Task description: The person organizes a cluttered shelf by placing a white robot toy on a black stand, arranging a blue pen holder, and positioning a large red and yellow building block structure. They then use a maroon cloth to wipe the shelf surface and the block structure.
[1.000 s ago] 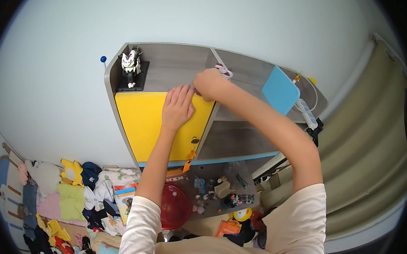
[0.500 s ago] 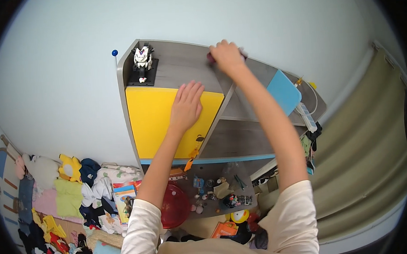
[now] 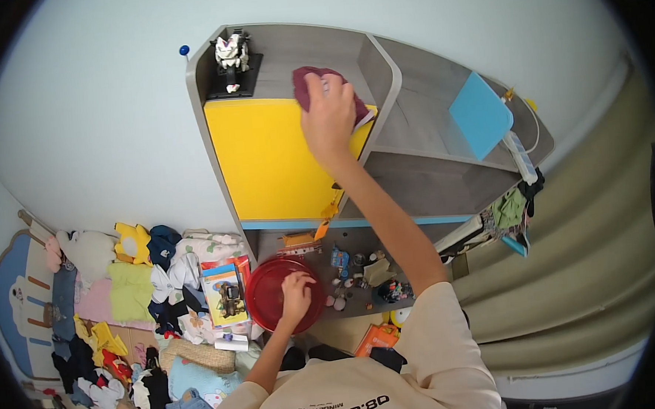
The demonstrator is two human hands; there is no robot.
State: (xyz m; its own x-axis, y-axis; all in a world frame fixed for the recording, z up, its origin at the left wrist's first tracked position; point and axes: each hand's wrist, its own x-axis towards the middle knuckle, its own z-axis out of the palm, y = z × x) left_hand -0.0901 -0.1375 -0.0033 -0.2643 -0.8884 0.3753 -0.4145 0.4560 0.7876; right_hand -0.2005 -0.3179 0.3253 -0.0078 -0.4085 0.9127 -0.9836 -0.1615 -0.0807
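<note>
My right hand (image 3: 329,119) is closed on a maroon cloth (image 3: 306,83), which it presses against the top edge of a yellow cabinet door (image 3: 266,159). The cloth spreads out past my fingers and hangs over the shelf's front edge. Lower down, my left hand (image 3: 297,295) hovers over a red basin (image 3: 263,311), fingers loosely bent and apart, with nothing seen in them. On the grey shelf (image 3: 278,48), left of the cloth, a white and black toy motorcycle (image 3: 231,54) stands on a black base. An orange tag (image 3: 321,228) hangs by the door's lock.
A light blue panel (image 3: 480,115) leans in the right compartment beside a white power strip (image 3: 521,157). Below are small toys and bottles on a low shelf. Books (image 3: 226,295) and piled clothes (image 3: 111,393) cover the bed at left. An olive curtain (image 3: 569,288) hangs at right.
My right hand has brought the cloth from the back of the shelf to its front edge. My left hand has left the yellow door and dropped down over the basin. The view has shifted.
</note>
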